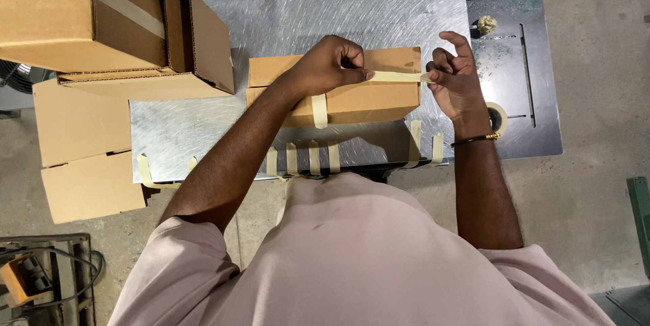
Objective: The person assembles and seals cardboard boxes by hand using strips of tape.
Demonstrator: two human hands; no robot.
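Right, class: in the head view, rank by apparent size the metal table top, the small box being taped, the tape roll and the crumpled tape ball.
1. Metal table top
2. Small box
3. Tape roll, partly hidden by the right wrist
4. Crumpled tape ball, nearly the roll's size, so that order is unsure

From above I see my left hand (330, 65) pressing a strip of pale tape (396, 77) onto the top of a small cardboard box (379, 99) lying on the steel worktop (325, 21). My right hand (455, 79) pinches the strip's far end just past the box's edge. More cut tape strips (302, 159) hang along the worktop's near edge. A tape roll (498, 117) sits behind my right wrist, and larger cartons (81, 21) stand stacked at the left.
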